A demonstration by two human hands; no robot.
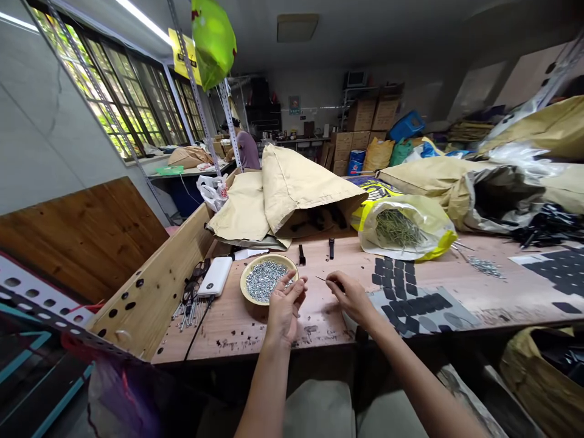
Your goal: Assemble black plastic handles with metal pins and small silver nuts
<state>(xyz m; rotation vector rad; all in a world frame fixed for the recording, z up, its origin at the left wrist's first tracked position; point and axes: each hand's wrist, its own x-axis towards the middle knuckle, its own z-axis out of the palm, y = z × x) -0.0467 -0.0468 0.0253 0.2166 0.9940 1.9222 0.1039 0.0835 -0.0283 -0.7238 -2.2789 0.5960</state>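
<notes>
My right hand (350, 296) is closed in a pinch on a thin, dark, needle-like rod (320, 278), whose tip points left. My left hand (286, 306) is turned palm up at the right rim of a yellow bowl (247, 292), its fingers curled and close together. Whatever it may hold is too small to make out. Many small shiny metal pieces (266, 278) fill the bowl. Beyond my hands lie two small black parts, one a black clip-like piece (302, 255), the other a black strip-like piece (331, 248).
Left of the bowl are a white power bank (215, 277) with a cable, glasses and metal rods. Rows of black pads (395, 280) lie to the right. Behind stand a large tan sack (301, 182) and a yellow bag (406, 228) of thin rods. A wooden board (168, 267) edges the left.
</notes>
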